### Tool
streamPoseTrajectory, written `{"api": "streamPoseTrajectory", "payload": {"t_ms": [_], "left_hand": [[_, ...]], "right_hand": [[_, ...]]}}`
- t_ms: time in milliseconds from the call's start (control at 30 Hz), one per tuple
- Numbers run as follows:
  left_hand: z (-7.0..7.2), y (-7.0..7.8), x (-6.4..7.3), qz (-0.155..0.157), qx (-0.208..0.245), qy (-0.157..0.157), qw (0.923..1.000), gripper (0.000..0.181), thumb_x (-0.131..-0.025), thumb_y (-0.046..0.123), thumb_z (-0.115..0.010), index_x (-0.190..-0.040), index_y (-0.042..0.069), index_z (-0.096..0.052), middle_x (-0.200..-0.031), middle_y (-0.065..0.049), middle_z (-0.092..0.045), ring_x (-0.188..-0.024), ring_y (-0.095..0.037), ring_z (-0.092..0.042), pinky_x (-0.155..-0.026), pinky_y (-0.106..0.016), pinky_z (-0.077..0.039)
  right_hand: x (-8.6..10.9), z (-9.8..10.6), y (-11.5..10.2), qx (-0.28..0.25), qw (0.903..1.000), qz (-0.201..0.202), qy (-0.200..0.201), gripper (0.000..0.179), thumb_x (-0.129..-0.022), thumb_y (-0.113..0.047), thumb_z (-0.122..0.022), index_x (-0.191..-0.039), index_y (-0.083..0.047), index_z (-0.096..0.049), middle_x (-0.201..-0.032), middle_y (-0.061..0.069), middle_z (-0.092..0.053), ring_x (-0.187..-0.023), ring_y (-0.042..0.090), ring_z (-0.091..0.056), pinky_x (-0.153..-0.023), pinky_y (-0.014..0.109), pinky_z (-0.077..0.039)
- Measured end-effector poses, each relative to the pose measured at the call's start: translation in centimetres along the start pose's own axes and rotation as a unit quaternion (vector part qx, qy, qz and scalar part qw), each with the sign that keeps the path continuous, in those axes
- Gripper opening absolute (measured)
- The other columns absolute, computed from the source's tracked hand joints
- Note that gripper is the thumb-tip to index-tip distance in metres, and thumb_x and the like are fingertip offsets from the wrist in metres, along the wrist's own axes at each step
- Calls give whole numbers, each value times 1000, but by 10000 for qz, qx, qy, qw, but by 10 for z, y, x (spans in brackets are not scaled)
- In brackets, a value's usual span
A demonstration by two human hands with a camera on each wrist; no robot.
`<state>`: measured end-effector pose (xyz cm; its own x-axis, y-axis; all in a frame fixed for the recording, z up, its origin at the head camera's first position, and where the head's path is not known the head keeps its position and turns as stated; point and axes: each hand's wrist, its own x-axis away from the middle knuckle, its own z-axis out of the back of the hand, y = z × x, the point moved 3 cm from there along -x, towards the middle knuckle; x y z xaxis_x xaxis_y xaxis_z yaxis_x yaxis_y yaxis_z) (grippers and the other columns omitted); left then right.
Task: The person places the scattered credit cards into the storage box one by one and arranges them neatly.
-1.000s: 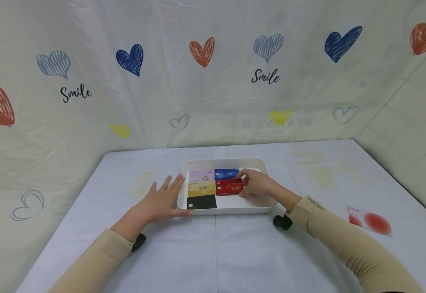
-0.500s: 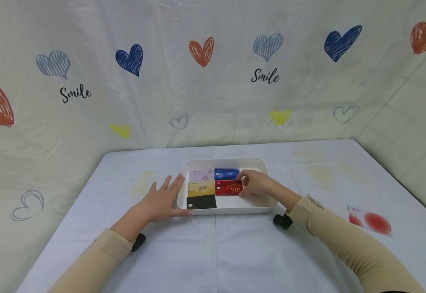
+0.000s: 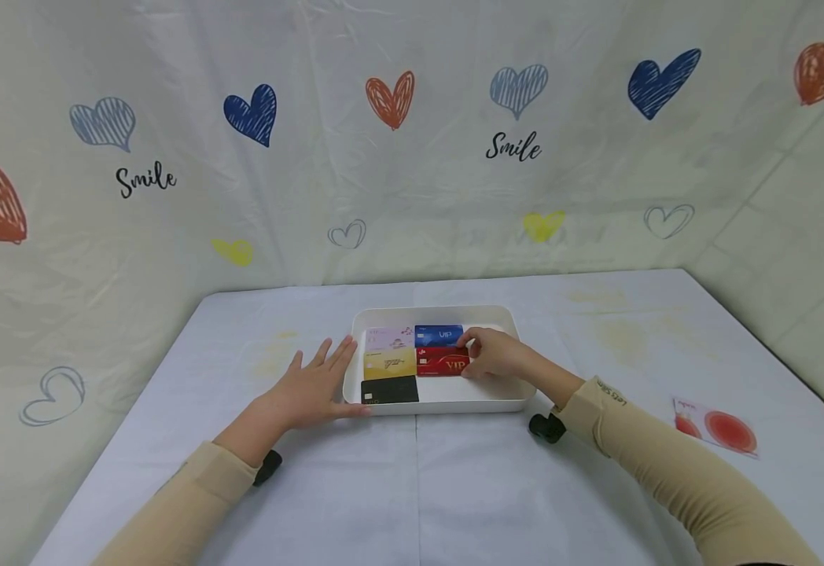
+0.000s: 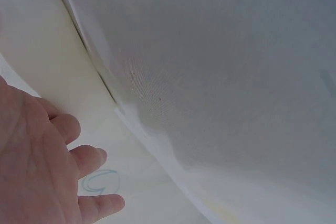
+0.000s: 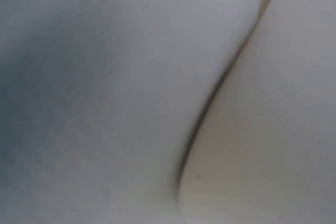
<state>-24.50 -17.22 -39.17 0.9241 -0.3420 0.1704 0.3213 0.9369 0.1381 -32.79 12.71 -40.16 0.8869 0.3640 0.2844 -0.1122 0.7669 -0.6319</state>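
Note:
A white tray [image 3: 469, 402] holds several bank-style cards lying flat in two columns. In the left column are a pink card [image 3: 387, 339], a gold card [image 3: 389, 363] and a black card [image 3: 389, 390]. The right column has a blue VIP card [image 3: 437, 335] above a red VIP card [image 3: 442, 362]. My right hand [image 3: 494, 354] reaches in from the right and pinches the red card's right end between thumb and fingers. With fingers spread, my left hand [image 3: 311, 391] rests at the tray's left rim, thumb along the front left corner. The right wrist view shows neither hand nor card.
A card with red round prints [image 3: 719, 427] lies on the white-covered table [image 3: 483, 487] at the right. Behind the table hangs a white sheet [image 3: 440, 189] with printed hearts. Black wrist devices sit under both sleeves.
The red card has shifted very slightly toward the blue card within my right hand's pinch. My left hand and the tray stay in place.

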Motion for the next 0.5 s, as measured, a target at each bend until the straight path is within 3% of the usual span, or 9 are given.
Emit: {"api": "streamPoseTrajectory", "payload": {"t_ms": [500], "left_hand": [[0,0,1,-46,9,2,10000,121,-83,82,-59,-165,7,-12,-171,-9,-14,-156,-38,-9,-116,-72,-10]], "right_hand": [[0,-1,0,97,9999,141,9,51,-89,-11,-80,-135,-3,-58,-101,11,-57,-87,23,-55,-68,27,-48]]}}
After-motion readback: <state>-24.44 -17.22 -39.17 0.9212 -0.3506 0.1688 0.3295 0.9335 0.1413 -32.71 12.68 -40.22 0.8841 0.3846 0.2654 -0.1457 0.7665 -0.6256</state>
